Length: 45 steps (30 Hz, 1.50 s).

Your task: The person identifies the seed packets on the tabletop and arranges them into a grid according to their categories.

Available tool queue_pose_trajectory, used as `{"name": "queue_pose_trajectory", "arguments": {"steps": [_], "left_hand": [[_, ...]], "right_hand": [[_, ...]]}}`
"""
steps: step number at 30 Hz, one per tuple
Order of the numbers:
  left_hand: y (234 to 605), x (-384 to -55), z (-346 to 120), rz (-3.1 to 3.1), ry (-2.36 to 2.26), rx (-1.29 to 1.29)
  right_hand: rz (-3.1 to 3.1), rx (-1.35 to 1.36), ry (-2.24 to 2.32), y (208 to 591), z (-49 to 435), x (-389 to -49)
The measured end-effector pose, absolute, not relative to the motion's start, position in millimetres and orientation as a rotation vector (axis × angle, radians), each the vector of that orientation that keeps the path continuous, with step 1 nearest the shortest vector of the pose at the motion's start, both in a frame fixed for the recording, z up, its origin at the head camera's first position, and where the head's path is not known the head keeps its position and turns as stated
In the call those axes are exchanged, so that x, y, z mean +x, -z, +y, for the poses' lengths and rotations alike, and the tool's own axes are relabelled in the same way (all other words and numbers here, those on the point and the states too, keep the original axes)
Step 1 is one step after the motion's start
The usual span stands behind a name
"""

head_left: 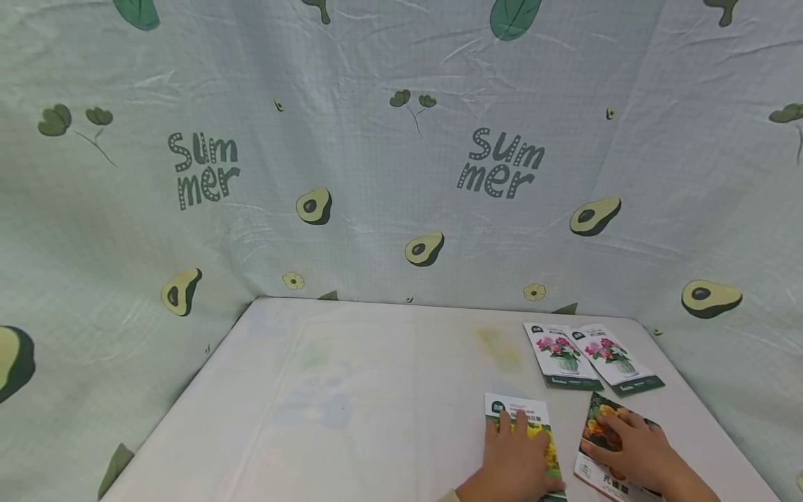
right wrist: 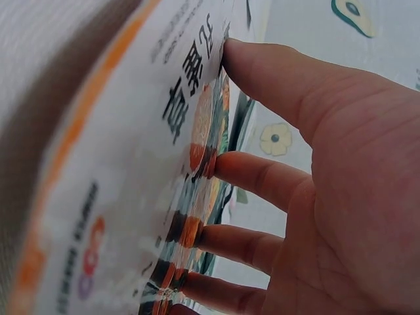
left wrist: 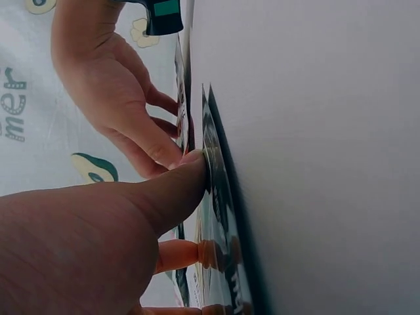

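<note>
In the head view, my left hand (head_left: 511,460) rests with spread fingers on a seed packet with yellow flowers (head_left: 553,457) near the table's front. The left wrist view shows that packet (left wrist: 220,197) almost edge-on, the thumb and fingertips touching its face. To its right, my right hand (head_left: 640,450) lies on a packet with orange flowers (head_left: 592,468) and a white lower part. The right wrist view has the thumb at the edge of this packet (right wrist: 125,190) and the other fingertips against its glossy face. Both packets are partly covered by the hands.
Behind the hands, two matching pink-flower packets (head_left: 558,359) (head_left: 617,359) lie side by side at the back right, their edges close or overlapping. The white table (head_left: 351,446) meets a hanging avocado-print sheet (head_left: 376,174) at its back and sides.
</note>
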<state>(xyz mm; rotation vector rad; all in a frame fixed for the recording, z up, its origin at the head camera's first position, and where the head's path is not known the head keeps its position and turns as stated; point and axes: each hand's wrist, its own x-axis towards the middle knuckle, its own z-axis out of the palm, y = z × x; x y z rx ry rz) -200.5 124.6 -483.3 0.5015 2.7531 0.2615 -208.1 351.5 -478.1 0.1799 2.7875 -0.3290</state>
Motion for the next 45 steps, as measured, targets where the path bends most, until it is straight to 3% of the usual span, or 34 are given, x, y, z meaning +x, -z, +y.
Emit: {"name": "queue_pose_trajectory", "arguments": {"steps": [45], "left_hand": [[469.7, -195.6, 67.2, 2.797, -0.341, 0.519]], "right_hand": [[2.787, 0.183, 0.319, 477.0, 350.7, -206.9]]}}
